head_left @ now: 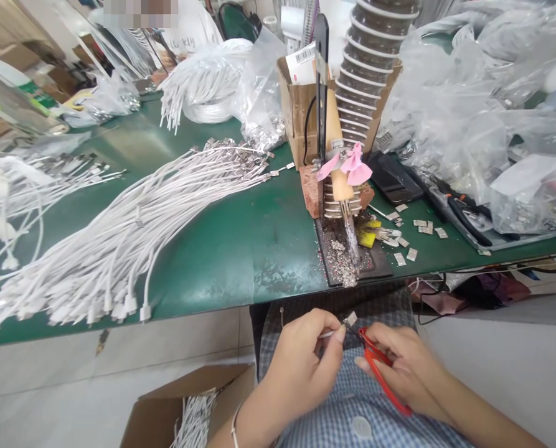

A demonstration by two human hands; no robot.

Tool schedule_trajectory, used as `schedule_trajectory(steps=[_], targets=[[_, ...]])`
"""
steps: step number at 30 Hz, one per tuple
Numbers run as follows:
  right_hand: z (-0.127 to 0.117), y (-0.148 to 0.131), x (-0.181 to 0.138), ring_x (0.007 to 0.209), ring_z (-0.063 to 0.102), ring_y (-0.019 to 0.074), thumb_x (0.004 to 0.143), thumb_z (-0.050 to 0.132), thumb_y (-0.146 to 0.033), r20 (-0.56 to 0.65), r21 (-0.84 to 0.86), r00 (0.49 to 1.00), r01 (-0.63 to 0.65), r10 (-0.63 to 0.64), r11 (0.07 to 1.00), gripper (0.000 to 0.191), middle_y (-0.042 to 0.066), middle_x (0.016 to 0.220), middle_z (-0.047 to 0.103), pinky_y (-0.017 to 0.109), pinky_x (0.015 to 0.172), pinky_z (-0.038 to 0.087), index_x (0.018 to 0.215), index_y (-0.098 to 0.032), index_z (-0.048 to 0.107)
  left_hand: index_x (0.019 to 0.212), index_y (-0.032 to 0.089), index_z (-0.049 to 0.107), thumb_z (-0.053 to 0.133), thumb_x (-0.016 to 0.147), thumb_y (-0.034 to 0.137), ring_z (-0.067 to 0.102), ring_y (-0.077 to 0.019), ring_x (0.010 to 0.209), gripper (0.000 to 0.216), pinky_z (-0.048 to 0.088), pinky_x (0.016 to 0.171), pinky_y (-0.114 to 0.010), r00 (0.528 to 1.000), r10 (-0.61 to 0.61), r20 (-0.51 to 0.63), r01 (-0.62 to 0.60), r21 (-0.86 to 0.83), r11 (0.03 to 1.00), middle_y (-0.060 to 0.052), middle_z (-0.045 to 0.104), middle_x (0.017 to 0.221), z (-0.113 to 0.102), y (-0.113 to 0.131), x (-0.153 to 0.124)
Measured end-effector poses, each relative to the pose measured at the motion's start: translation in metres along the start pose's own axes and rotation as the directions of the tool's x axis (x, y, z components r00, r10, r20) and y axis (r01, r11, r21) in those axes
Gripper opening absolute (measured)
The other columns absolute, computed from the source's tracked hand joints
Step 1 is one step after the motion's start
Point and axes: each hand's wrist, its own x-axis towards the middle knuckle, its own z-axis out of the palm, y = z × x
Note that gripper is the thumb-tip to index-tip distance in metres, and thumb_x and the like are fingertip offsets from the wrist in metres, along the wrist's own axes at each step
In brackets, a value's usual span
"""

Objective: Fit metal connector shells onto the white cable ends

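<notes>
My left hand (303, 364) is closed in a pinch on a thin white cable whose small metal connector end (351, 318) sticks out past my fingertips. My right hand (401, 364) is wrapped round red-handled snips (380, 367), with the blade tips right at the connector. Both hands hover over my lap, below the front edge of the green table (240, 249). A large bundle of white cables (132, 236) with metal ends lies across the table to the left.
A soldering iron in a coiled stand (347, 186) rests over a dark tray by the table edge. Loose metal shells (422, 227) lie beside it. A cardboard box (301, 106) and plastic bags (469, 112) fill the back right. An open carton with cables (188, 410) sits on the floor.
</notes>
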Motion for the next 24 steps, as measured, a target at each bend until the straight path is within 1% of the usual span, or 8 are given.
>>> schedule_trajectory(steps=[3, 6, 8, 11, 14, 17, 20, 24], targets=[[-0.001, -0.001, 0.002, 0.043, 0.03, 0.008, 0.093, 0.053, -0.038, -0.005, -0.018, 1.0, 0.008, -0.008, 1.0, 0.037, -0.01, 0.051, 0.029, 0.022, 0.042, 0.021, 0.067, -0.023, 0.031, 0.082, 0.017, 0.054, 0.049, 0.093, 0.017, 0.048, -0.01, 0.056, 0.012, 0.036, 0.055, -0.022, 1.0, 0.001, 0.001, -0.001, -0.01, 1.0, 0.002, 0.056, 0.066, 0.0, 0.0, 0.001], [-0.002, -0.002, 0.002, 0.043, 0.032, 0.0084, 0.095, 0.049, -0.045, 0.021, -0.055, 1.0, -0.022, 0.024, 0.998, 0.04, -0.009, 0.05, 0.031, 0.022, 0.043, 0.022, 0.067, -0.024, 0.031, 0.081, 0.017, 0.055, 0.049, 0.093, 0.019, 0.047, -0.01, 0.055, 0.013, 0.036, 0.054, -0.022, 1.0, -0.022, 0.0, 0.022, -0.051, 0.998, 0.002, 0.055, 0.066, 0.001, -0.001, 0.002], [0.0, 0.001, -0.001, 0.044, 0.032, 0.0087, 0.095, 0.047, -0.048, 0.038, -0.069, 0.998, -0.055, 0.057, 0.996, 0.041, -0.009, 0.051, 0.031, 0.022, 0.043, 0.022, 0.067, -0.024, 0.03, 0.082, 0.017, 0.055, 0.049, 0.094, 0.022, 0.045, -0.0099, 0.055, 0.015, 0.035, 0.053, -0.022, 0.998, -0.062, 0.016, 0.063, -0.103, 0.993, 0.003, 0.052, 0.065, 0.001, -0.002, 0.002], [0.005, 0.006, -0.005, 0.046, 0.031, 0.0092, 0.095, 0.047, -0.05, 0.052, -0.066, 0.995, -0.079, 0.082, 0.995, 0.041, -0.009, 0.052, 0.03, 0.022, 0.045, 0.023, 0.069, -0.024, 0.029, 0.082, 0.018, 0.054, 0.05, 0.095, 0.028, 0.04, -0.0094, 0.053, 0.017, 0.032, 0.05, -0.021, 0.988, -0.134, 0.078, 0.148, -0.218, 0.965, 0.004, 0.047, 0.063, 0.003, -0.005, 0.004], [0.006, 0.011, -0.007, 0.046, 0.031, 0.0095, 0.094, 0.048, -0.049, 0.071, -0.058, 0.991, -0.109, 0.113, 0.992, 0.04, -0.009, 0.053, 0.03, 0.022, 0.045, 0.023, 0.069, -0.024, 0.029, 0.083, 0.017, 0.054, 0.051, 0.095, 0.03, 0.04, -0.009, 0.054, 0.018, 0.031, 0.049, -0.02, 0.977, -0.178, 0.119, 0.207, -0.302, 0.931, 0.004, 0.047, 0.065, 0.005, -0.007, 0.005], [0.005, 0.011, -0.005, 0.045, 0.031, 0.0097, 0.094, 0.047, -0.048, 0.081, -0.04, 0.988, -0.132, 0.135, 0.99, 0.041, -0.009, 0.053, 0.029, 0.022, 0.044, 0.022, 0.068, -0.024, 0.027, 0.083, 0.017, 0.054, 0.051, 0.095, 0.029, 0.041, -0.009, 0.056, 0.017, 0.031, 0.049, -0.02, 0.974, -0.197, 0.115, 0.223, -0.312, 0.923, 0.003, 0.048, 0.067, 0.006, -0.007, 0.008], [0.003, 0.008, -0.002, 0.045, 0.031, 0.0098, 0.094, 0.045, -0.046, 0.081, -0.014, 0.988, -0.132, 0.133, 0.991, 0.039, -0.009, 0.052, 0.029, 0.023, 0.044, 0.022, 0.067, -0.025, 0.026, 0.082, 0.017, 0.054, 0.051, 0.094, 0.029, 0.041, -0.0088, 0.055, 0.017, 0.031, 0.05, -0.02, 0.972, -0.207, 0.114, 0.233, -0.315, 0.92, 0.004, 0.048, 0.066, 0.006, -0.005, 0.01], [-0.001, 0.005, -0.001, 0.044, 0.032, 0.0094, 0.092, 0.049, -0.039, 0.062, 0.032, 0.993, -0.102, 0.1, 0.994, 0.034, -0.01, 0.052, 0.03, 0.022, 0.043, 0.024, 0.069, -0.025, 0.028, 0.081, 0.017, 0.054, 0.052, 0.094, 0.029, 0.041, -0.0086, 0.055, 0.018, 0.031, 0.05, -0.02, 0.97, -0.212, 0.122, 0.241, -0.333, 0.912, 0.004, 0.048, 0.066, 0.004, -0.003, 0.012]])
